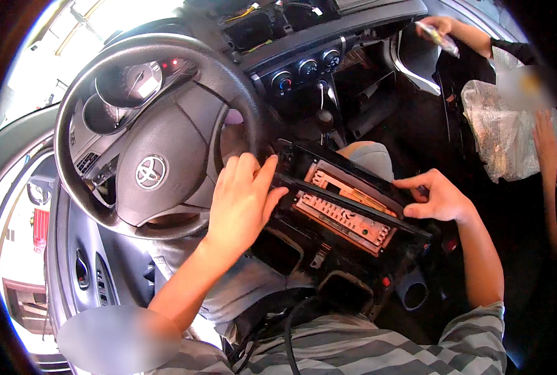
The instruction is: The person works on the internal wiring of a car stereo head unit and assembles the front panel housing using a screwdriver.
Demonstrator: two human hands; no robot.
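Note:
A black plastic dashboard panel (pixel 416 240) lies over my lap, tilted, with rectangular openings along its near side. Set in its middle are two long slots with copper-coloured inserts; the nearer insert (pixel 347 220) has a row of pale teeth. My left hand (pixel 244 197) grips the panel's left end, thumb and forefinger on either side of the edge. At the opposite end, my right hand (pixel 439 199) pinches the far right edge between thumb and fingers. The fingertips of both hands are partly hidden by the panel.
The steering wheel (pixel 150 172) stands close to my left hand. Beyond the panel are a gear lever (pixel 324 119) and climate knobs (pixel 308 67). At the right, another person's hand (pixel 441 28) holds a small packet, and clear bubble wrap (pixel 494 131) lies by that person.

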